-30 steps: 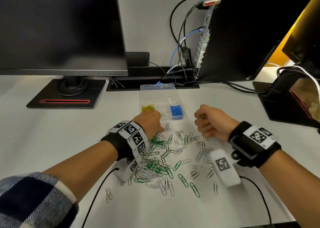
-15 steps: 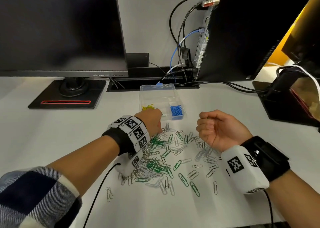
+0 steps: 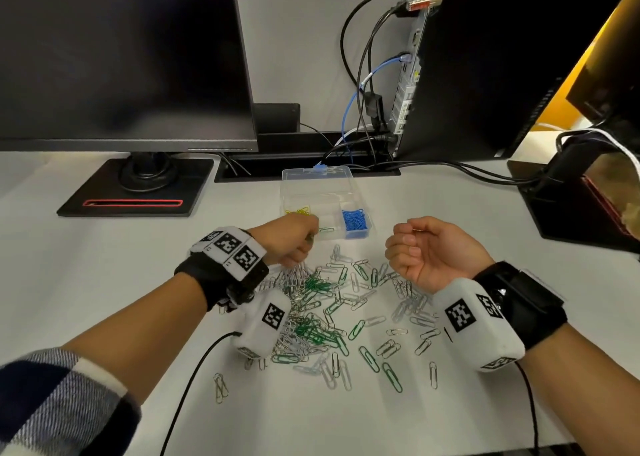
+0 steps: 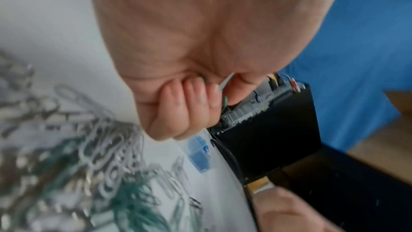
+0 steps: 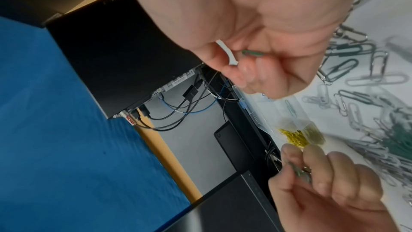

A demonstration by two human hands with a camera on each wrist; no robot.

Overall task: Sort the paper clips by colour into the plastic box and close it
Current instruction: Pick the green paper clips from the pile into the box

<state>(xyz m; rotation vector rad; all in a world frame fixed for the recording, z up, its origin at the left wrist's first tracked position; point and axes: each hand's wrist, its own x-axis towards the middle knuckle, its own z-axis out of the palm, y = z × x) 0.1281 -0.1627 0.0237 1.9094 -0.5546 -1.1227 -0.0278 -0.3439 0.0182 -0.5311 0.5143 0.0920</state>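
The paper clips lie in a loose tangle of green and silver on the white desk, just in front of the clear plastic box, whose lid stands open; yellow clips fill its left compartment and blue ones its right. The left hand, fingers curled, pinches green clips at the box's near edge. The right hand, palm up and curled, holds a green clip and something small and white. These clips look light, springy and slick, and they hook together, so pinching one by its rounded end seems best. No readable writing shows, only square coded markers on the wristbands.
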